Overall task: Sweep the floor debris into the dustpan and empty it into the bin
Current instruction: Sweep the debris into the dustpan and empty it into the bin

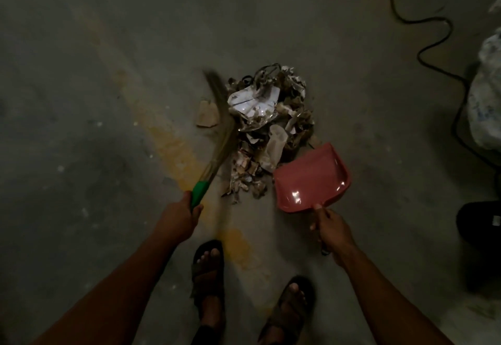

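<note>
A heap of crumpled paper and foil debris (pixel 267 128) lies on the dim concrete floor. My left hand (pixel 179 217) grips the green handle of a straw broom (pixel 217 117), whose blurred bristles lie along the heap's left side. My right hand (pixel 332 226) holds the handle of a pink dustpan (pixel 311 176), which sits empty at the heap's lower right with its open lip toward the debris. A brown cardboard scrap (pixel 207 114) lies just left of the broom.
A black cable (pixel 433 44) snakes across the floor at the upper right. A pale plastic bag (pixel 485 95) sits at the right edge, a dark object (pixel 479 225) below it. My sandalled feet (pixel 208 282) stand near the bottom. A yellow stain crosses the floor.
</note>
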`<state>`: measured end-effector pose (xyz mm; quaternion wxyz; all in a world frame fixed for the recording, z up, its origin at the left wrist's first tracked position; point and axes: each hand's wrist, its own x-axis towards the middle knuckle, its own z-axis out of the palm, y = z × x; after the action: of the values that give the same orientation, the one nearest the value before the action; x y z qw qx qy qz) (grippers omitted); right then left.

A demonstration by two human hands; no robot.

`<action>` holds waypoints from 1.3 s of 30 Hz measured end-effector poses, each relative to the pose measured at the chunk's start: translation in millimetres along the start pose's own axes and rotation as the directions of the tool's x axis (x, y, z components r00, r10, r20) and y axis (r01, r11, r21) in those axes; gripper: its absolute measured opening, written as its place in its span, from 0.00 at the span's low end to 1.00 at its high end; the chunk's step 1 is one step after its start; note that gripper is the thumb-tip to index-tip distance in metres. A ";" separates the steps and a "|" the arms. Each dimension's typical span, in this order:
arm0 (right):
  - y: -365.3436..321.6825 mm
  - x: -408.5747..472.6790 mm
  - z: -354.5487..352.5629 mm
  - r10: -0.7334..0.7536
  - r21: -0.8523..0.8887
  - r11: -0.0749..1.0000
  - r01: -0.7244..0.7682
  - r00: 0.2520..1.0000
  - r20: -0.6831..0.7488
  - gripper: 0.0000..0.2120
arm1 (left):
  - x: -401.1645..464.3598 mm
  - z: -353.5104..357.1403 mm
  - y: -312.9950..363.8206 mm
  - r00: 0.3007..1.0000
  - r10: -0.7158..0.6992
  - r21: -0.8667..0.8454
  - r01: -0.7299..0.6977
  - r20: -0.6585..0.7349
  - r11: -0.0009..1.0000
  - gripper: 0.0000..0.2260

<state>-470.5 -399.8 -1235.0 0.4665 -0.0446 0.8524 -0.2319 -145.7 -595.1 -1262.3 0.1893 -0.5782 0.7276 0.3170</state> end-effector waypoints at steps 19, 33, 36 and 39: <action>-17.9 6.5 8.8 0.019 -0.010 1.000 -0.020 0.996 -0.092 0.24 | 1.9 -40.2 -1.9 0.944 0.111 -0.031 -0.126 -0.311 0.991 0.25; -26.3 103.4 -12.2 0.060 -0.118 0.991 -0.067 0.996 -0.062 0.27 | 190.8 -119.1 80.0 0.962 0.044 0.347 0.055 -0.270 0.936 0.17; -32.2 119.7 -13.3 0.047 -0.147 0.988 -0.051 0.998 -0.029 0.25 | 208.4 -120.7 84.4 0.972 0.029 0.404 0.069 -0.232 0.912 0.16; -33.3 130.7 -18.8 0.055 -0.174 0.983 -0.048 0.998 0.031 0.21 | 217.4 -112.2 77.7 0.986 0.034 0.422 0.038 -0.160 0.906 0.18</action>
<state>-563.8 -461.1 -1313.1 0.4820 -0.0672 0.8617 -0.1437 -266.7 -818.1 -1301.4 0.2502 -0.5480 0.7915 0.1026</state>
